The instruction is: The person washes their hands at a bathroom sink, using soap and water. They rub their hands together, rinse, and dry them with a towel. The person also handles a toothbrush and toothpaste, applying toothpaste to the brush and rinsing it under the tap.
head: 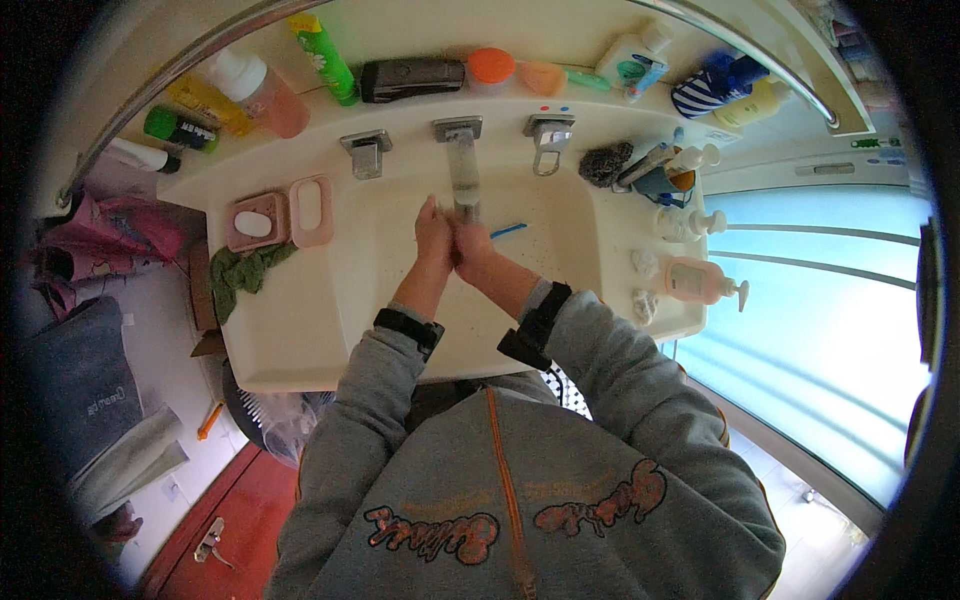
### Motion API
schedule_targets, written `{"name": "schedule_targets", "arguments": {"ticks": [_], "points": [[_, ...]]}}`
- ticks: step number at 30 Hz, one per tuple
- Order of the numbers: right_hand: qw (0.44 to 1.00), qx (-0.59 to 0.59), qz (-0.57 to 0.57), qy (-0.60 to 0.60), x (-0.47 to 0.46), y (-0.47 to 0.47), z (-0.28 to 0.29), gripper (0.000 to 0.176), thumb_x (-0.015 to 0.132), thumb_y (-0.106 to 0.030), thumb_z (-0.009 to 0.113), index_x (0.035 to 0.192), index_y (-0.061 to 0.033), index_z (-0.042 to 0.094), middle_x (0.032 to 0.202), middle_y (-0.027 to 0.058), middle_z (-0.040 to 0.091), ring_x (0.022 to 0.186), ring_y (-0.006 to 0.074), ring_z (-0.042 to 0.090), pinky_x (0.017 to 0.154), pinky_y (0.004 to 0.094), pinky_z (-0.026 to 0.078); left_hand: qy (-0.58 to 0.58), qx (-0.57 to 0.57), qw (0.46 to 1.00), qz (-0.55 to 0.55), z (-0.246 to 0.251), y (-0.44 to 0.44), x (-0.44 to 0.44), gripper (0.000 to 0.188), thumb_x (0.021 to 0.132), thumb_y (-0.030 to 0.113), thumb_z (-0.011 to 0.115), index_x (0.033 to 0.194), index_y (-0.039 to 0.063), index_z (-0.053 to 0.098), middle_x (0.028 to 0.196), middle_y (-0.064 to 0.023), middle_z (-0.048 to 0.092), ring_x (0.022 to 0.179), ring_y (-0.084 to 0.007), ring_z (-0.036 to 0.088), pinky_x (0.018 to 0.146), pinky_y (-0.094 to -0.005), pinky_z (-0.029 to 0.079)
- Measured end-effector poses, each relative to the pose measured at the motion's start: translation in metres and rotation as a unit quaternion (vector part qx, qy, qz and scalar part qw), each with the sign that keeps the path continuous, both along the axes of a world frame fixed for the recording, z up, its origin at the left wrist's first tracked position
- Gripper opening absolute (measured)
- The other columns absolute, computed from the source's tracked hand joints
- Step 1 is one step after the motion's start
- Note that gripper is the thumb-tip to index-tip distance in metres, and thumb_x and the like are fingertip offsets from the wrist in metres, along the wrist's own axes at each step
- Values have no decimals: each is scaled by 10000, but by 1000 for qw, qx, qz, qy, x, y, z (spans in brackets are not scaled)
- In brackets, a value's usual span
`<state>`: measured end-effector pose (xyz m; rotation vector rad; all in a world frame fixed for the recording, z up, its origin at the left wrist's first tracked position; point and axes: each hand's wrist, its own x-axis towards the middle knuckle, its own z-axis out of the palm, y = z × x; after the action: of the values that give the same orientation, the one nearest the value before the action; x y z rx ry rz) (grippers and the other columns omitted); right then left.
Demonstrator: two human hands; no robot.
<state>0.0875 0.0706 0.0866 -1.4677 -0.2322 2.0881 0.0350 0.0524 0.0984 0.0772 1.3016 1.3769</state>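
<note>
My left hand (433, 234) and my right hand (472, 246) are pressed together over the cream washbasin (292, 322), right below the metal faucet spout (465, 169). The fingers are bunched and partly hidden, so whether anything sits between the palms cannot be seen. Just right of my right hand a thin blue stick (508, 230) shows against the basin floor; I cannot tell if it touches the hand. Small dark specks dot the basin. A lever handle (551, 139) sits right of the spout, and a second metal fitting (367, 155) to its left.
On the left rim lie a pink soap dish (282, 217) with white soap, its lid (310, 211) and a green cloth (244, 276). A pump bottle (694, 280) and a toothbrush cup (660, 184) stand right. Several bottles and a black case (412, 79) line the back ledge, below a metal rail (180, 71).
</note>
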Motion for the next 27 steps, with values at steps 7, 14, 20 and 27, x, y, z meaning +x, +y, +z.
{"name": "schedule_targets", "arguments": {"ticks": [7, 14, 20, 27], "points": [[999, 20, -9, 36, 19, 5, -16, 188, 860, -237, 472, 921, -63, 505, 786, 68, 519, 674, 209, 520, 543, 370, 406, 19, -16, 996, -82, -1, -14, 11, 282, 879, 32, 396, 1143, 21, 495, 1064, -94, 548, 937, -210, 526, 824, -337, 427], [991, 37, 28, 129, 19, 13, -17, 272, 922, -321, 384, 1011, -83, 482, 847, 83, 545, 735, 239, 550, 594, 370, 461, -79, 65, 991, -90, 17, -40, -17, 307, 855, 15, 428, 1157, 36, 477, 1100, -89, 531, 997, -202, 523, 850, -358, 449], [978, -5, 58, 200, 25, 16, -8, 212, 925, -223, 394, 1030, -68, 492, 844, 87, 546, 766, 223, 555, 690, 361, 514, -3, 17, 999, 49, 12, -64, -59, 396, 851, 113, 518, 1223, 20, 422, 1176, -135, 493, 1065, -285, 499, 903, -431, 428], [950, 68, 129, 276, 23, 12, -17, 117, 846, -106, 544, 946, -57, 508, 666, 15, 467, 545, 122, 464, 468, 267, 400, -58, -25, 998, 19, -7, -68, -52, 379, 863, 228, 498, 1197, 54, 460, 1154, -106, 510, 1039, -273, 507, 873, -427, 422]]}}
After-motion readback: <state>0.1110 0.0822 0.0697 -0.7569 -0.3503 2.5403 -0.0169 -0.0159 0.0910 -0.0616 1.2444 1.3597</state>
